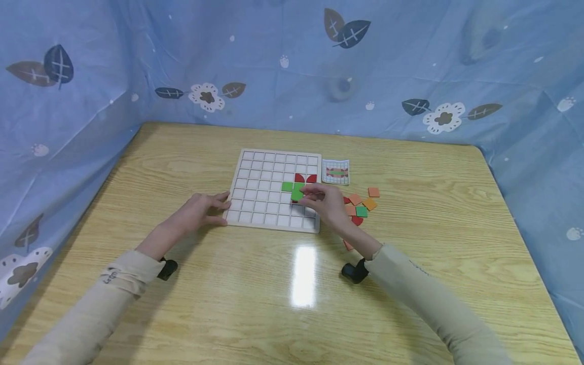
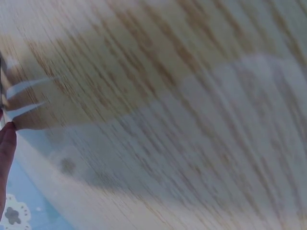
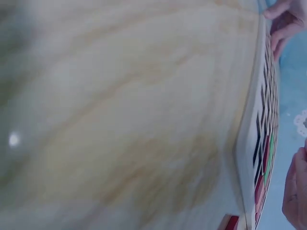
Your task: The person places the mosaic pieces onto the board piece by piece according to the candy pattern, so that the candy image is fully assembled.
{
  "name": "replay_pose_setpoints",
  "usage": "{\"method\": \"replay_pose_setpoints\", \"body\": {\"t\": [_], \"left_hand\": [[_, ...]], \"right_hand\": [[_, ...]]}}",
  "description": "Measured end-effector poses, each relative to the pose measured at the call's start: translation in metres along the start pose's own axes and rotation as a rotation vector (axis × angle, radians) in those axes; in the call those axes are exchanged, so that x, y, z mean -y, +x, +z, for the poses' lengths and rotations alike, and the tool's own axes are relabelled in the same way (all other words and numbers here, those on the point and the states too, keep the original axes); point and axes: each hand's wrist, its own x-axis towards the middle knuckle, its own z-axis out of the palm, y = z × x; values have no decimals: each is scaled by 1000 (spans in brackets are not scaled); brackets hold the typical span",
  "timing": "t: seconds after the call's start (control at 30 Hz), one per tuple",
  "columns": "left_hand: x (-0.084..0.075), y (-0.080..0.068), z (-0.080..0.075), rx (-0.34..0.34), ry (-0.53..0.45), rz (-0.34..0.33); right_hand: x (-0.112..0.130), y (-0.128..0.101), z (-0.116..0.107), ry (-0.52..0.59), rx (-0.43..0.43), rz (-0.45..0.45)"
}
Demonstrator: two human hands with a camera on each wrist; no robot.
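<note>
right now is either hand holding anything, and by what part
The right hand pinches a green tile by its right edge over the grid board; the left hand only touches the board's left edge.

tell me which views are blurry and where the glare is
Head view: sharp, with a bright patch of glare on the table just in front of the grid board. Left wrist view: the wood grain is smeared and soft throughout. Right wrist view: most of the table is out of focus, and only the edge of the grid board reads clearly.
</note>
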Motion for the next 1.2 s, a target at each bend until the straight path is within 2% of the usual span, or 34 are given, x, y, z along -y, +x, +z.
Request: {"method": "replay_pose_setpoints", "body": {"t": [0.17, 0.43, 0.7, 0.93, 1.2], "left_hand": [[1, -1, -1, 1, 0, 3], [0, -1, -3, 4, 10, 5], [-1, -2, -2, 2, 4, -9], [1, -1, 0, 12, -1, -7], [0, 1, 0, 10, 10, 2]], "right_hand": [[5, 14, 10, 31, 6, 52], [9, 33, 29, 63, -4, 67], [12, 46, 45, -17, -78, 101], [12, 54, 55, -126, -103, 61], [14, 57, 58, -154, -113, 99]]}}
